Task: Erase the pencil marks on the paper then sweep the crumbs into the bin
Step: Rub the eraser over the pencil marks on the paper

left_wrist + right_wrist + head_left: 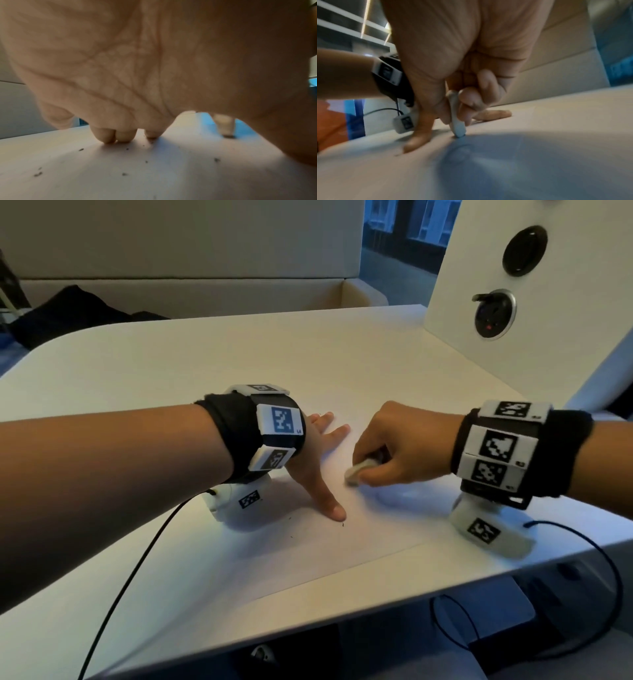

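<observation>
White paper lying flat on table, thin, prone to creasing; left hand pressing it, fingers spread straight. Grey crumbs scattering under palm. Right hand pinching eraser, soft, tip rubbing paper.

A white table with a rounded far-left corner fills most of the head view. Behind it runs a cream upholstered bench with a tall padded backrest. A dark garment or bag lies on the bench seat at left. At right, a white upright panel stands on the table; it carries a black round fitting and, below it, a metal-rimmed round socket showing a small red light. Between backrest and panel, windows show blue daylight. Indoor lighting is dim and warm. Dark floor shows below the table's near edge.
</observation>
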The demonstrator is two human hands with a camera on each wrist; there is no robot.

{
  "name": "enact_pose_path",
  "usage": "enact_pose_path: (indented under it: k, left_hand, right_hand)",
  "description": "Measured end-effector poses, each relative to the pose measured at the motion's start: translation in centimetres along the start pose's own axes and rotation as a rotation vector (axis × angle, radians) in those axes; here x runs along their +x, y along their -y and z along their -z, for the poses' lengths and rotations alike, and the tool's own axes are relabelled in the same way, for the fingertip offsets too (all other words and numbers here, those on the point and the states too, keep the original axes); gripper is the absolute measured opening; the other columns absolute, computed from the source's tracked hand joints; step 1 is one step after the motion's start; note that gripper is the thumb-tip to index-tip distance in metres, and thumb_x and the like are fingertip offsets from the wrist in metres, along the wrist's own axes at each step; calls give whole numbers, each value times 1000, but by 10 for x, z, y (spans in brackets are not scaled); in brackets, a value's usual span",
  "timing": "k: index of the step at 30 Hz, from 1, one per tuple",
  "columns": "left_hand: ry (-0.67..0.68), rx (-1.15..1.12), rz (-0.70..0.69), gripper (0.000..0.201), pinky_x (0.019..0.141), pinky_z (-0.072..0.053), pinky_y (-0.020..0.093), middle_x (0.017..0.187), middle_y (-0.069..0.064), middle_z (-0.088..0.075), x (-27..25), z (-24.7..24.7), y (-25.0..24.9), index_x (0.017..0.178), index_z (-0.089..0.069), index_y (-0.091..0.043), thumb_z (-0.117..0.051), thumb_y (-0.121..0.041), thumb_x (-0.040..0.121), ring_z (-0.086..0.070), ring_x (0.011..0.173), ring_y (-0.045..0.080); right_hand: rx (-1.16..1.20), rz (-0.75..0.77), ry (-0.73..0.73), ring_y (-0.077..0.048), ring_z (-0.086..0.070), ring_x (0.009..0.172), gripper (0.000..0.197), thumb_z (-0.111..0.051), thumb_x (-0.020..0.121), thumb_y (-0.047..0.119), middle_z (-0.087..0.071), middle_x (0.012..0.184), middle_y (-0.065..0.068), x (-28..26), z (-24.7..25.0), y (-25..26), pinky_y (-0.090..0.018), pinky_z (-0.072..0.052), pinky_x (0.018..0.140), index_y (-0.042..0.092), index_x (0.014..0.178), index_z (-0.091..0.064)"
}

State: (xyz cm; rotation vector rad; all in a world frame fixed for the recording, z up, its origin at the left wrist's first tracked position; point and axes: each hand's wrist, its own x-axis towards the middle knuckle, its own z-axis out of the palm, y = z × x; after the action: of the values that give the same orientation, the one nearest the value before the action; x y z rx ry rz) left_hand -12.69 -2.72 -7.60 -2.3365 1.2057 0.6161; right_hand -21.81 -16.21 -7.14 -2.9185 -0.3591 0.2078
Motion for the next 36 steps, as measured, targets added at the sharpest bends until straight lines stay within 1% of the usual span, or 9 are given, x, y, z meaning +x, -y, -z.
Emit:
enact_pose_path:
  k: [2,5,8,13,17,21,27,32,36]
  left_hand:
    - [4,1,2,140,117,5,48,158,2,30,0,0,1,147,30,-28,-62,-84,58,17,148,20]
    - [-1,8,2,138,117,5,49,159,1,29,0,0,0,148,30,-29,-61,-84,60,16,149,20]
    - [-5,4,-1,139,117,5,49,159,1,28,0,1,0,148,29,-28,-62,-84,59,16,149,20]
    - [0,1,1,140,117,5,50,159,1,29,0,0,1,147,30,-29,-62,-85,58,15,149,20]
    - [-9,13,-7,139,117,5,50,159,-1,28,1,0,1,147,30,-30,-60,-86,58,15,149,19]
    - [6,4,-3,141,117,5,51,158,0,29,2,1,1,147,31,-30,-61,-87,55,16,149,21]
    - [-2,13,-11,140,117,5,51,159,-1,29,2,0,2,147,30,-30,-61,-87,57,16,149,19]
    - [7,4,-3,141,117,5,52,158,0,29,4,0,2,146,31,-31,-62,-87,55,16,149,20]
    - [-11,9,-10,139,117,5,51,159,-1,28,3,-1,2,147,30,-31,-61,-87,57,15,149,19]
  right_hand:
    - [16,-27,49,-8,-46,48,38,-67,80,49,-66,60,-6,1,4,-2,-25,-43,53,12,75,-75]
    - [-91,-119,-24,-11,-47,53,43,-64,81,50,-69,68,-11,10,15,-20,-28,-44,57,8,80,-74]
    - [-77,-92,-59,-10,-43,48,37,-66,83,43,-64,59,-7,4,10,-16,-30,-43,55,8,74,-73]
    - [57,-92,72,-4,-50,48,32,-71,78,49,-67,59,2,0,10,-6,-12,-40,48,17,76,-77]
    - [-42,-164,-58,-9,-48,51,34,-70,81,44,-68,63,-5,0,13,-21,-27,-44,56,11,75,-75]
    - [53,-83,80,-7,-47,47,30,-68,80,45,-66,59,-1,-11,7,0,-18,-40,49,16,74,-76]
    - [-37,-183,-56,-8,-44,47,33,-68,81,41,-58,53,2,-7,13,-21,-25,-39,52,10,71,-74]
    - [44,-84,77,-7,-47,47,30,-70,80,44,-66,58,-2,-14,6,3,-23,-41,49,16,73,-75]
    - [-40,-204,-41,-11,-47,53,34,-69,81,42,-63,60,-4,-3,16,-18,-26,-41,54,9,72,-73]
